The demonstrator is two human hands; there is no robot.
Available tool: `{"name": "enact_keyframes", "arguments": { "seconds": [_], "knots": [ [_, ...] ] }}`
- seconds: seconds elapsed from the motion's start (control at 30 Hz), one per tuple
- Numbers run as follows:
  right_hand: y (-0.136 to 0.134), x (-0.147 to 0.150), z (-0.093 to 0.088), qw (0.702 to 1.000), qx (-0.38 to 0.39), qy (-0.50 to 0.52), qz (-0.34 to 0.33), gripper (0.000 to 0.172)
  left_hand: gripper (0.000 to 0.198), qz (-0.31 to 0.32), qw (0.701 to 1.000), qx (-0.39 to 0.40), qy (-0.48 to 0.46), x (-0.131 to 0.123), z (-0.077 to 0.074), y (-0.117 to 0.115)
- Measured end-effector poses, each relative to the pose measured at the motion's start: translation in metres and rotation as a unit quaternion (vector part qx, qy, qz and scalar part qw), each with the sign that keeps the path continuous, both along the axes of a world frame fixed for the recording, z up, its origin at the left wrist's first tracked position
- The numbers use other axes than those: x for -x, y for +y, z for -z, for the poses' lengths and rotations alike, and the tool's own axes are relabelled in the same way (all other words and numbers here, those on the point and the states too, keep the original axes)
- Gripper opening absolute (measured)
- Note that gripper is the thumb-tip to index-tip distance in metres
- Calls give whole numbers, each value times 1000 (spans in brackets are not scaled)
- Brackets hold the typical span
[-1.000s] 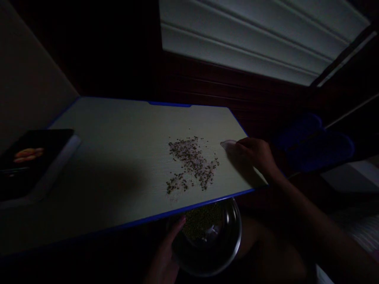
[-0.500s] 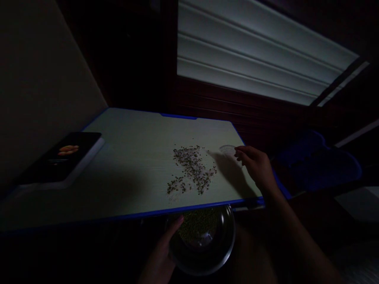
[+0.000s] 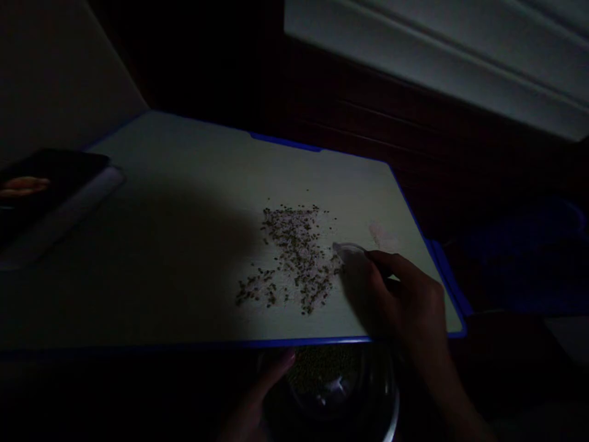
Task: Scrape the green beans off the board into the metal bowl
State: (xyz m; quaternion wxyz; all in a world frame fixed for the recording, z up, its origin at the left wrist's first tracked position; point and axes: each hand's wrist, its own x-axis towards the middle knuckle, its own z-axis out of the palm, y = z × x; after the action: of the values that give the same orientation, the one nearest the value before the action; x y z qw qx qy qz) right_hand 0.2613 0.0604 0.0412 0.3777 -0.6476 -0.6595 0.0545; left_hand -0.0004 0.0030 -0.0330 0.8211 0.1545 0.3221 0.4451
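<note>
At the right edge of the loose, light seed scatter [image 3: 289,258], the right hand [image 3: 405,301] fingers pinch a thin stiff clear scraper [image 3: 350,250]; the left hand [image 3: 257,399] steadies the steel bowl [image 3: 368,399] rim below the counter [image 3: 184,245].

Right hand [image 3: 409,301] and forearm, bare, with no sleeve, glove, ring or watch visible in the dim light. Left hand [image 3: 257,399], likewise bare, only the thumb and part of the palm showing; finer detail is lost in shadow.
</note>
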Motion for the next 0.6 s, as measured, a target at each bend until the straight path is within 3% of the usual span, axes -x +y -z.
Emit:
{"name": "enact_keyframes", "arguments": {
  "seconds": [0.17, 0.33, 0.43, 0.5, 0.6],
  "knots": [
    [-9, 15, -18, 997, -7, -13, -71, 19, 51, -8, 1000, -3, 1, -3, -3, 0],
    [-23, 7, -25, 991, 19, -56, -122, 23, 50, -55, 995, 48, 70, -6, 30, -25],
    [-26, 0, -21, 987, -11, -69, -145, 27, 51, -88, 979, 102, 153, -7, 46, -43],
    [-26, -2, -19, 985, -38, -66, -153, 32, 56, -108, 960, 140, 219, -4, 47, -50],
    [-28, -5, -17, 983, -49, -87, -157, 38, 78, -125, 939, 166, 274, 1, 34, -51]
  ]
}}
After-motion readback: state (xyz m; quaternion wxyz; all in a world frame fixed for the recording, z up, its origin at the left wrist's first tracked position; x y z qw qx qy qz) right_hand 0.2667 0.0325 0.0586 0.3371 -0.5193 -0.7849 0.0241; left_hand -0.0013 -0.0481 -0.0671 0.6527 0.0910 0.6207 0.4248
